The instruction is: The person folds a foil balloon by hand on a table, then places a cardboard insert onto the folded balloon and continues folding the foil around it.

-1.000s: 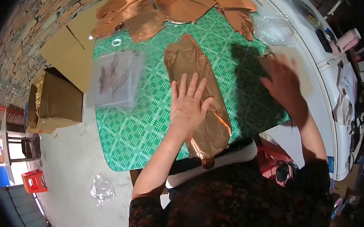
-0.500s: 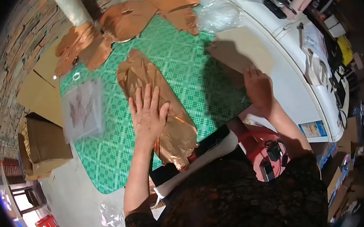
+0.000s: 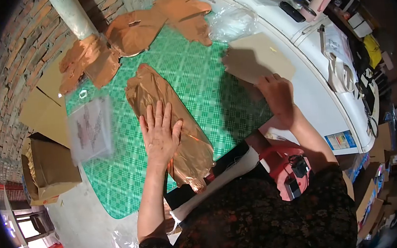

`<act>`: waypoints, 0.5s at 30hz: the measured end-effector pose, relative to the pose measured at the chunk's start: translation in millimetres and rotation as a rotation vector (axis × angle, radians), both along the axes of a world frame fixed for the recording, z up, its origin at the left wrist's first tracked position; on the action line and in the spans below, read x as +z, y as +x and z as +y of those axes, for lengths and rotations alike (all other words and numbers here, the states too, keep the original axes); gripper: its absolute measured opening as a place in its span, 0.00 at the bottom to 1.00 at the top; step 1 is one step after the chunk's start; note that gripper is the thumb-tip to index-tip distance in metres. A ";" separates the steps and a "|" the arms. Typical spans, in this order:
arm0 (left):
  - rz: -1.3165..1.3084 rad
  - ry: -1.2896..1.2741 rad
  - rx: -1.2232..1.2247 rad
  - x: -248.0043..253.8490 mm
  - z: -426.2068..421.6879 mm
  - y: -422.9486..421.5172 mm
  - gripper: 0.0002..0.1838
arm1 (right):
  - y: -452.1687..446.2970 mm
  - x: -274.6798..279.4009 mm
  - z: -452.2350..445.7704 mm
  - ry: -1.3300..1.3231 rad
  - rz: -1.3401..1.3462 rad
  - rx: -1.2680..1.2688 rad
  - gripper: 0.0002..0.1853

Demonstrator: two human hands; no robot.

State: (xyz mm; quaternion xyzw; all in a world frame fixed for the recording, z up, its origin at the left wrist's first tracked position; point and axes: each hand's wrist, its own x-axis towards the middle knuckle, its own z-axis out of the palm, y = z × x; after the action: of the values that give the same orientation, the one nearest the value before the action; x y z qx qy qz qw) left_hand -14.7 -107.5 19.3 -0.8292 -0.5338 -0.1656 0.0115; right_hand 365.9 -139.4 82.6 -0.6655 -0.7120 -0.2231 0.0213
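Note:
A flattened, copper-coloured foil balloon (image 3: 193,145) lies lengthwise on the green checked tablecloth (image 3: 127,177), its narrow tab end hanging over the near edge. My left hand (image 3: 160,139) rests flat on the middle of it, fingers stretched and a little apart. On the right, a tan cardboard sheet (image 3: 258,52) lies partly in shadow. The bent, closed fingers of my right hand (image 3: 277,96) are at its near edge; the thumb side is hidden. More copper-coloured foil pieces (image 3: 133,30) are spread along the table's far side.
A clear plastic packet (image 3: 90,128) lies at the table's left, with an open cardboard box (image 3: 53,162) beyond. Crumpled clear plastic (image 3: 232,22) sits at the back. A white appliance (image 3: 320,108) borders the right side. A pink stool (image 3: 281,157) holding black devices stands near my right elbow.
My right hand has shifted slightly left along the cardboard's near edge. My left hand stays flat on the foil balloon. The whole view has moved slightly.

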 end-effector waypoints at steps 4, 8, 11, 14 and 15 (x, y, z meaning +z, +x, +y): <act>0.002 0.010 0.000 -1.7 0.8 0.4 0.36 | -6.3 1.1 -1.4 0.020 0.002 -0.017 0.12; 0.013 0.016 0.004 -1.6 -0.6 -0.5 0.36 | -18.7 29.1 1.1 0.024 -0.042 -0.051 0.14; 0.010 0.008 0.003 -1.9 -0.3 -1.0 0.36 | -23.0 38.2 8.5 0.021 -0.041 -0.050 0.05; 0.012 -0.014 0.004 -2.6 0.5 -0.3 0.36 | -14.5 21.5 15.6 -0.032 -0.046 -0.036 0.05; 0.015 -0.024 0.007 -2.8 0.6 -0.5 0.36 | -13.5 18.2 18.3 -0.050 -0.047 -0.031 0.07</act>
State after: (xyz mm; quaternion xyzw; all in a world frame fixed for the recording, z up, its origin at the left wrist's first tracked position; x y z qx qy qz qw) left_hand -15.2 -106.9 16.5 -0.8286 -0.5385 -0.1530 0.0063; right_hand 352.4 -121.2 100.7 -0.6713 -0.7073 -0.2209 -0.0156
